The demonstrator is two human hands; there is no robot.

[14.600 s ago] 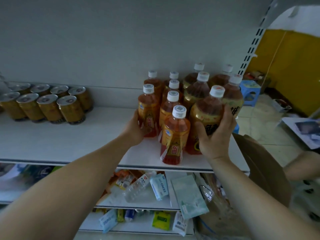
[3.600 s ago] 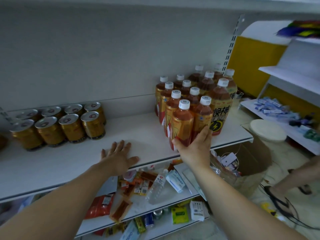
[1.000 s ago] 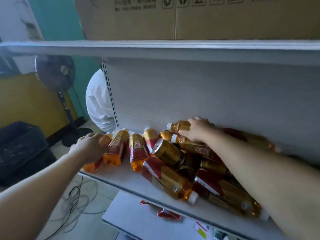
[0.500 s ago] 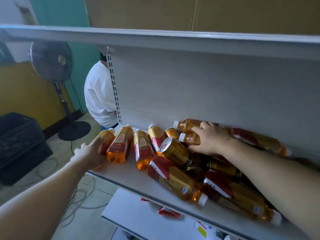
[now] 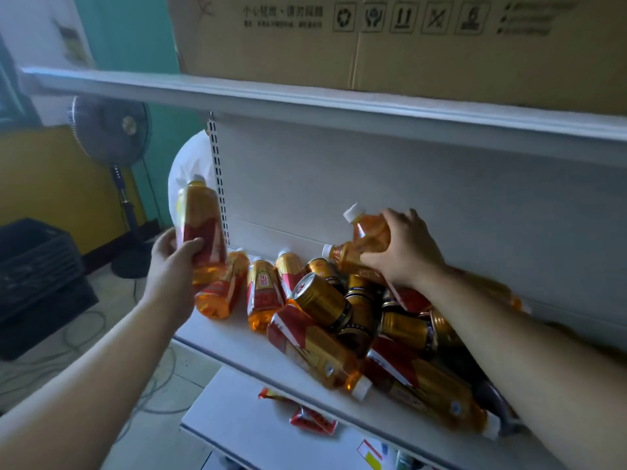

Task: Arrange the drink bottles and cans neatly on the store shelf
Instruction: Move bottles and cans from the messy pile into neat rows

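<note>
**Bottles (image 5: 264, 293) and cans (image 5: 322, 301) heaped on shelf (image 5: 217, 337); one bottle in each hand**

Heap lies on its side across the shelf's middle and right, bottles and gold cans mixed and overlapping. Three bottles lie side by side at the heap's left edge, caps toward the back panel. One long bottle (image 5: 315, 354) lies at the front, cap toward the shelf edge.

Left hand (image 5: 173, 266): fingers wrapped round the lower half of the left bottle (image 5: 200, 225), held in the air above the shelf's left end, cap up, nearly upright, blurred.

Right hand (image 5: 403, 252): fingers clamped on the right bottle (image 5: 368, 228) atop the heap near the back panel, cap tilted up and left.

Box (image 5: 407, 39) sits on the upper shelf (image 5: 305, 100). Fan (image 5: 108, 130) and dark crate (image 5: 37, 276) stand on the floor at left. Red packets (image 5: 312, 420) lie on the lower shelf.
</note>
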